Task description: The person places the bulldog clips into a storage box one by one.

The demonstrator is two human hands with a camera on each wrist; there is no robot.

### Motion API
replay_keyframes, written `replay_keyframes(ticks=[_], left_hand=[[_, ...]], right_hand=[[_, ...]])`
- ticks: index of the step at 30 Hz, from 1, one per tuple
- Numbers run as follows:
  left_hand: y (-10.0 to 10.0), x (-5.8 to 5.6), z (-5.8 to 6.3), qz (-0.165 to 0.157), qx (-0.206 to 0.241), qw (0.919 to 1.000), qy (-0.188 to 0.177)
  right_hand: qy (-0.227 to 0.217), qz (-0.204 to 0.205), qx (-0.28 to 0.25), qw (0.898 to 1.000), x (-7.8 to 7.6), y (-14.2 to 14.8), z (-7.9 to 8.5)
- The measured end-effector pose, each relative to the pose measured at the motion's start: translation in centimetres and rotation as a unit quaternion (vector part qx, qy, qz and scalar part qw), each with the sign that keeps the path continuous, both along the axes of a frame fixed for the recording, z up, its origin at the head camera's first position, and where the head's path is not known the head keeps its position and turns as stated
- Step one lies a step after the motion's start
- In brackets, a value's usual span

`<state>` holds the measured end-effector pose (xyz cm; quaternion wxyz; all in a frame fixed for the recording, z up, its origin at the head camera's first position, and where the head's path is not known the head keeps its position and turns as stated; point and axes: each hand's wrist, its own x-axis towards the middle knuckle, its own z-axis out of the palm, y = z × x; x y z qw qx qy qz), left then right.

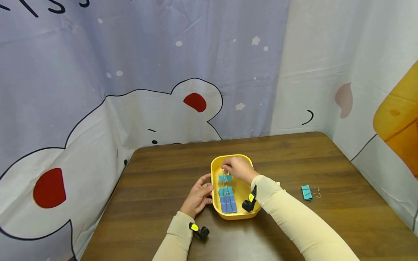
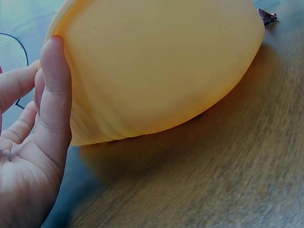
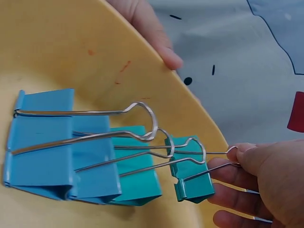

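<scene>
In a yellow tray [image 1: 242, 188], at 11 o'clock, the right hand [image 1: 239, 168] pinches a teal clip [image 1: 225, 178] by its handles; left hand [image 1: 198, 194], spread, touches the 9 o'clock wall. A neighbouring clip [image 3: 138, 185], seemingly overlapping, could snag.

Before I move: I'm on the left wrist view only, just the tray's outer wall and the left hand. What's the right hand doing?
Observer: The right hand pinches a held teal clip by its wire end, inside the yellow tray.
Operator: Anything else in there?
Observer: Three more clips in a row: a second teal clip, then a middle blue clip, then an end blue clip.
Operator: Is the held one against its neighbour?
Observer: Bodies are apart; tray yellow shows between them. The wires overlap in the right wrist view, so I can't tell if those touch.
</scene>
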<state>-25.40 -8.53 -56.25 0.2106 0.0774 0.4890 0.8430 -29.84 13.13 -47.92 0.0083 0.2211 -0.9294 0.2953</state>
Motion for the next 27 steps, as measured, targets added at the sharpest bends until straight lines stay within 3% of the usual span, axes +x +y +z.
replay_keyframes(ticks=[9, 27], left_hand=[[0.1, 0.0, 0.2, 0.006, -0.007, 1.0, -0.002], [0.0, 0.0, 0.0, 0.002, -0.004, 1.0, -0.005]], right_hand=[[-0.018, 0.008, 0.029, 0.999, 0.4, -0.2, -0.8], [-0.047, -0.002, 0.024, 0.999, 1.1, -0.3, -1.1]])
